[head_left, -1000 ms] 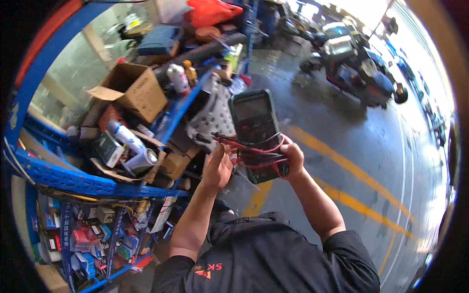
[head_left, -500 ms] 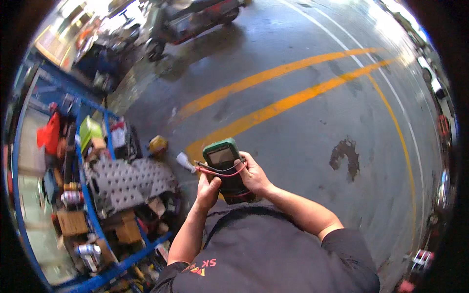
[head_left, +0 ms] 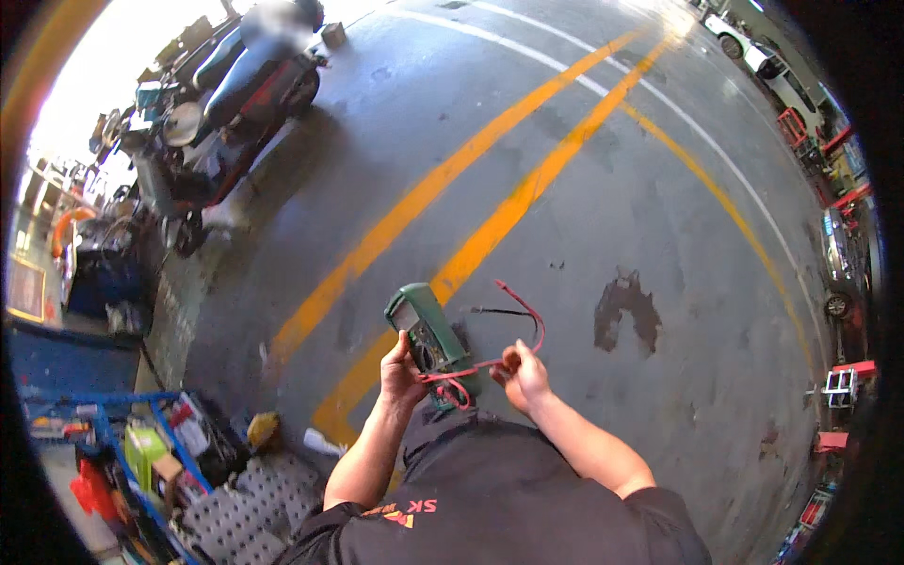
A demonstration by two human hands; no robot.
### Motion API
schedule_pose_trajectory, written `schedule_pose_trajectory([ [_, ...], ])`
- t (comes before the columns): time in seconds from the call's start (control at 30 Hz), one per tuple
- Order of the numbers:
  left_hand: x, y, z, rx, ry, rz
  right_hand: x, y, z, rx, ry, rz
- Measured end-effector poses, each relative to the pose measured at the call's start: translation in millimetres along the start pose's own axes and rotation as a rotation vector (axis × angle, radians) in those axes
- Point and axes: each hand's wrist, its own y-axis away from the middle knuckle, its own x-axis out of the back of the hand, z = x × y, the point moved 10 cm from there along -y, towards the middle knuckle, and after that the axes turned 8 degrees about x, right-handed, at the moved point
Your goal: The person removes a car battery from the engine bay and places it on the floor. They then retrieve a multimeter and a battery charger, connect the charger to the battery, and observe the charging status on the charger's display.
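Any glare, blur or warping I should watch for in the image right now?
Head view: glare burns out the upper left behind the scooter; head view: the floor shines near the top, right of centre; head view: yellow lines bow with the fisheye; head view: a pale smear lies above the scooter; head view: the meter is fairly sharp, its screen unreadable.

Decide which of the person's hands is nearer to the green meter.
Left. The left hand holds the green meter at its left side; the right hand is apart, to its right.
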Motion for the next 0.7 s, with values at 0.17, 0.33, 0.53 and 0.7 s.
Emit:
schedule_pose_trajectory([
  [0.17,-88,-174,122,-0.167,0.029,0.025,-55,-61,-109,0.08,0.019,-0.037],
  [0.33,-105,-287,270,-0.581,-0.362,0.461,-143,-126,-265,0.389,-0.202,-0.238],
  [0.53,-113,-448,321,-0.014,-0.243,0.173,-132,-255,-435,0.651,-0.347,0.037],
  [0.7,-143,-557,403,-0.305,0.048,0.13,-108,-394,-513,0.61,-0.41,0.266],
])
